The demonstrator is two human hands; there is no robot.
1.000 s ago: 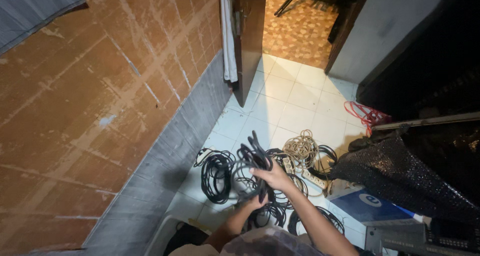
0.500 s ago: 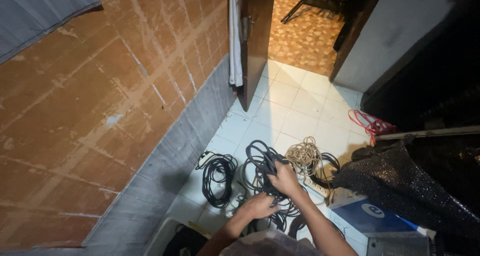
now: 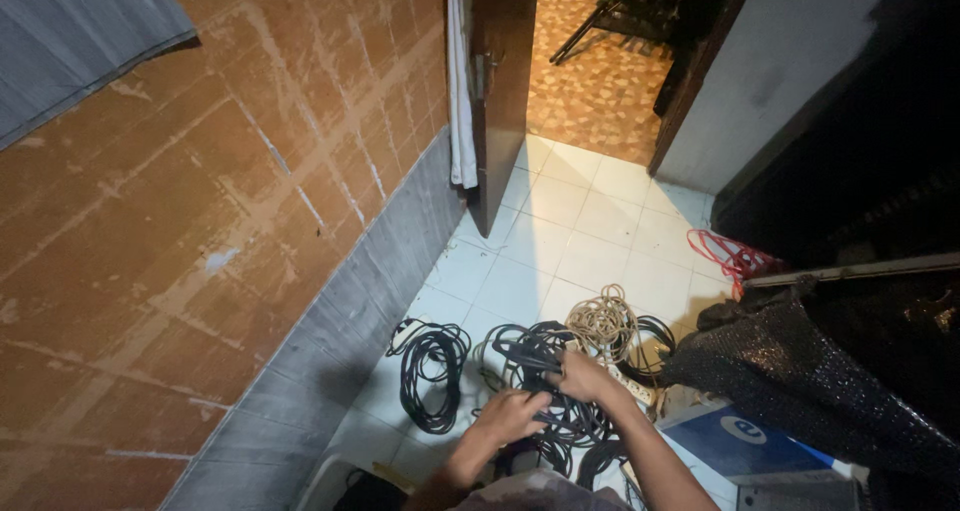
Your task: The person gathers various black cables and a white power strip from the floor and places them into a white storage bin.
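Observation:
Both my hands are down in a tangle of black cables (image 3: 545,381) lying on the white tiled floor. My left hand (image 3: 512,414) grips a bundle of the black cable from below. My right hand (image 3: 583,376) closes on the same cable a little higher and further right. A separate coil of black cable (image 3: 432,371) lies on the floor to the left, near the wall. A coil of beige rope or cord (image 3: 603,323) lies just beyond my right hand, next to a white power strip (image 3: 632,382).
A brown tiled wall with a grey base (image 3: 330,341) runs along the left. A dark wooden door (image 3: 505,81) stands ajar with a white cloth (image 3: 459,91) hanging beside it. Red cord (image 3: 733,255) lies at right. Black sparkly fabric (image 3: 800,381) covers something; a blue box (image 3: 745,441) sits below.
My view has tilted and the hands have dropped lower in frame. My left hand has come up to grip the cable beside my right hand.

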